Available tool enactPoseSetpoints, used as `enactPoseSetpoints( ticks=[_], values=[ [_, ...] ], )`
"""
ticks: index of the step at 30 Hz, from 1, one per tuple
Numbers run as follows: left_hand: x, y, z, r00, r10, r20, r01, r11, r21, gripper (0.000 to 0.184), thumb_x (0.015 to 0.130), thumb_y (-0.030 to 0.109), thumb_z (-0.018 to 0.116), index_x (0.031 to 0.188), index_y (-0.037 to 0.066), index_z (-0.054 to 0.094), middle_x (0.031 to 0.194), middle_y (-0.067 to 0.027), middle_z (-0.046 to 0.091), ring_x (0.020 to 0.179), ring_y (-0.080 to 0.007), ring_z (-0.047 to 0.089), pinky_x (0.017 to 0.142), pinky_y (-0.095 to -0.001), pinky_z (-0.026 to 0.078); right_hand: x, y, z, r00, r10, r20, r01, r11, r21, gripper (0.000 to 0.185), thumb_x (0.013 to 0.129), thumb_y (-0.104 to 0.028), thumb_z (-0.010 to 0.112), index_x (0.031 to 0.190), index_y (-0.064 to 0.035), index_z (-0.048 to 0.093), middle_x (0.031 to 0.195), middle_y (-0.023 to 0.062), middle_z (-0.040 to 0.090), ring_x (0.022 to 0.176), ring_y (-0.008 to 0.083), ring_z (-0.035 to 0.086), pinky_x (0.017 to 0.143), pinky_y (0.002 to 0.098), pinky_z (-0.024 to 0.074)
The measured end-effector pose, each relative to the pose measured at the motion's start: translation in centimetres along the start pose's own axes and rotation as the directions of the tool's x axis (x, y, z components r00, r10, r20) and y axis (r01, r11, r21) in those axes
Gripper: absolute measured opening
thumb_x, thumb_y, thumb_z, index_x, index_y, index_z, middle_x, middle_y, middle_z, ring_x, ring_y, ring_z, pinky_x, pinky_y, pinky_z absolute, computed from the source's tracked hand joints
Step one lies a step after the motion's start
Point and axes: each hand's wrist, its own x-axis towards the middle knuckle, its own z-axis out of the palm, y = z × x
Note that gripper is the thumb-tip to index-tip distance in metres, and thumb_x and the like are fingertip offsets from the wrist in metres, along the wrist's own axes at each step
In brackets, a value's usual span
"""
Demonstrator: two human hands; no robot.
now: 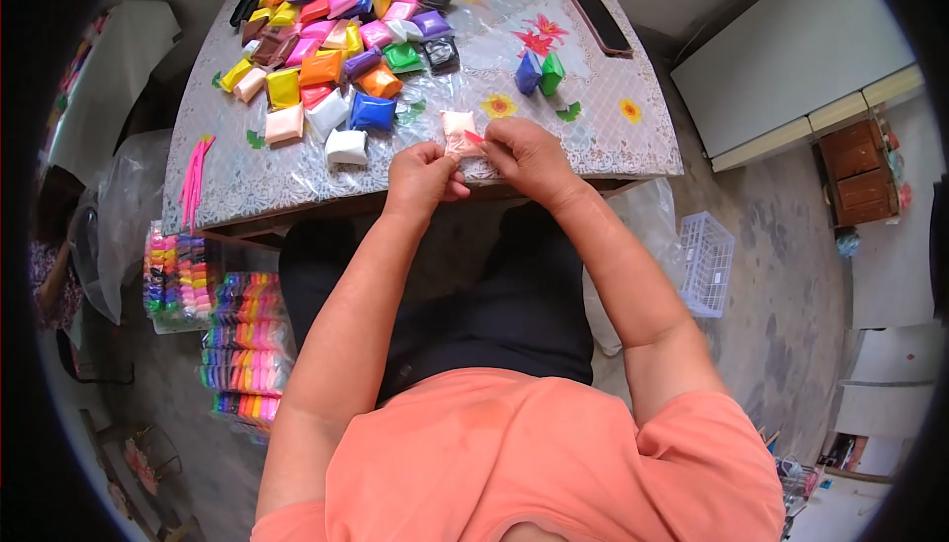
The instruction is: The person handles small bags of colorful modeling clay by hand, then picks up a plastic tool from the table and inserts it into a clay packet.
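Near the front edge of the table, a small pale pink packet (459, 131) lies between my two hands. My left hand (423, 178) is closed, its fingers pinching the packet's lower end. A thin red strip (474, 137) shows at the fingertips of my right hand (529, 156), which is closed on it beside the packet. Left of my hands lie a white packet (346, 148) and a blue packet (373, 112). Behind them spreads a pile of many coloured packets (321, 68). A blue packet (528, 73) and a green packet (552, 74) stand together farther right.
A phone (602, 26) lies on the table (633, 141) at the back right. Pink strips (196, 184) are at the left edge. Bagged colourful packets (244, 344) stand on the floor at left, a white basket (706, 265) at right. Another person's arm (54, 280) shows at far left.
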Motion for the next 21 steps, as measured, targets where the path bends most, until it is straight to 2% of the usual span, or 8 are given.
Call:
enactPoseSetpoints(
  ticks=[1,7,10,16,19,21],
  values=[
    [0.0,0.0,-0.1,1.0,-0.001,-0.001,0.001,1.0,-0.004,0.011,0.09,0.014,0.061,0.086,0.004,0.058,0.073,-0.0071,0.064,0.055,-0.0136,0.064,0.052,-0.025,0.054,0.0,0.1,0.0,0.999,0.032,-0.012,-0.032,0.999,-0.006,0.011,0.081,-0.014,0.062,0.079,-0.0054,0.055,0.077,0.0158,0.058,0.076,0.0371,0.057,0.065,0.0455,0.0442],
    [0.0,0.0,0.0,1.0,0.002,-0.008,-0.001,1.0,0.012,0.012,0.09,0.014,0.061,0.085,0.005,0.057,0.073,-0.0071,0.064,0.054,-0.0134,0.063,0.052,-0.0252,0.054,-1.1,-0.1,-0.5,0.994,-0.102,0.046,0.101,0.995,0.025,0.011,0.082,-0.012,0.061,0.078,-0.005,0.054,0.077,0.0147,0.057,0.077,0.0355,0.057,0.065,0.0446,0.0445],
    [-0.2,0.2,0.1,1.0,-0.001,-0.01,0.001,1.0,0.012,0.012,0.09,0.014,0.061,0.085,0.005,0.057,0.073,-0.0071,0.064,0.054,-0.0134,0.063,0.052,-0.0253,0.054,-0.6,0.4,-0.3,0.994,0.053,-0.093,-0.05,0.998,0.041,0.01,0.081,-0.012,0.061,0.078,-0.0052,0.054,0.077,0.0142,0.056,0.077,0.0348,0.056,0.066,0.0439,0.0447],
    [-0.2,0.2,0.0,1.0,-0.011,-0.006,0.011,1.0,0.001,0.012,0.091,0.015,0.06,0.085,0.004,0.057,0.073,-0.0071,0.064,0.054,-0.0135,0.063,0.053,-0.0256,0.054,-0.8,-0.1,-0.1,1.0,-0.022,-0.019,0.021,1.0,-0.023,0.01,0.081,-0.011,0.062,0.079,-0.0049,0.055,0.077,0.0138,0.056,0.077,0.035,0.056,0.066,0.043,0.0444],
    [0.1,0.1,0.0,1.0,-0.007,-0.008,0.007,1.0,0.022,0.012,0.091,0.015,0.06,0.086,0.005,0.057,0.073,-0.007,0.064,0.054,-0.0135,0.063,0.052,-0.0256,0.054,-0.8,0.4,-0.8,1.0,-0.005,0.002,0.005,0.999,0.047,0.009,0.081,-0.011,0.063,0.08,-0.0048,0.055,0.078,0.0138,0.057,0.077,0.0348,0.056,0.067,0.0436,0.0445],
    [0.0,0.1,0.1,1.0,-0.015,-0.014,0.016,1.0,0.023,0.012,0.091,0.015,0.06,0.086,0.004,0.057,0.073,-0.007,0.064,0.054,-0.0135,0.063,0.052,-0.0256,0.054,-0.4,0.7,-0.4,0.998,0.0,-0.067,0.005,0.997,0.078,0.007,0.082,-0.008,0.063,0.082,-0.005,0.057,0.078,0.0133,0.057,0.077,0.0327,0.057,0.066,0.0412,0.0443]
  ],
)
